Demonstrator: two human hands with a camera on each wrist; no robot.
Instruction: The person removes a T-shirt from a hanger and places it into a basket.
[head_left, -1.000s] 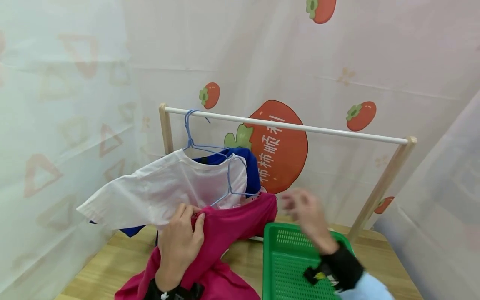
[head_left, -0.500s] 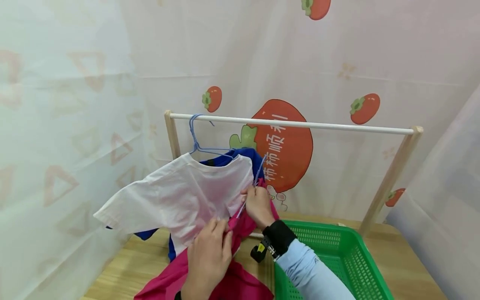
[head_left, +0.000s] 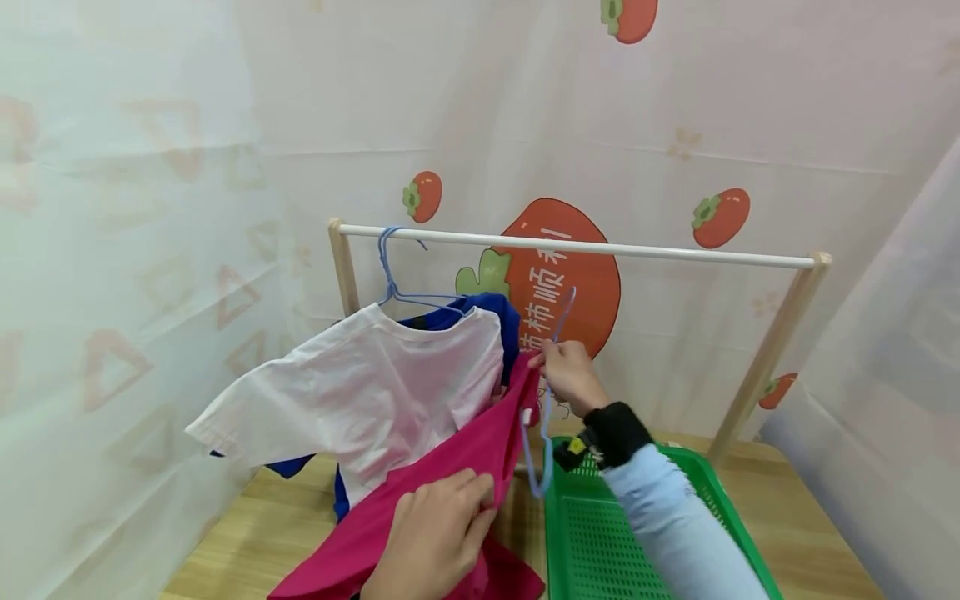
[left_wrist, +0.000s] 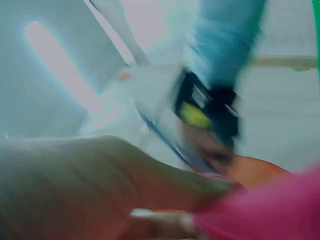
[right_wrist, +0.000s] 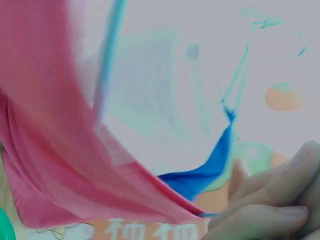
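In the head view, my right hand (head_left: 572, 375) pinches a blue wire hanger (head_left: 547, 450) near its neck, hook up, one end hanging down. A deep pink T-shirt (head_left: 450, 454) stretches from that hand's fingertips down to the table. My left hand (head_left: 438, 529) grips the pink cloth lower down; the left wrist view has its thumb and a finger at the pink T-shirt (left_wrist: 265, 210). Behind it, a white T-shirt (head_left: 360, 392) and a blue garment (head_left: 491, 310) hang from the rack. In the right wrist view, the hanger wire (right_wrist: 106, 65) runs beside the pink cloth.
The rack's white rail (head_left: 637, 250) crosses above the work, with another blue hanger (head_left: 390, 275) hooked near its left end. A green plastic basket (head_left: 600, 533) stands right of the pink T-shirt on the wooden table (head_left: 232, 533). A printed curtain (head_left: 810, 108) hangs behind.
My right hand has come to the hanger from above the basket, then moved right and up with it. The hanger has swung upright, and the pink T-shirt is pulled taut across the white one.
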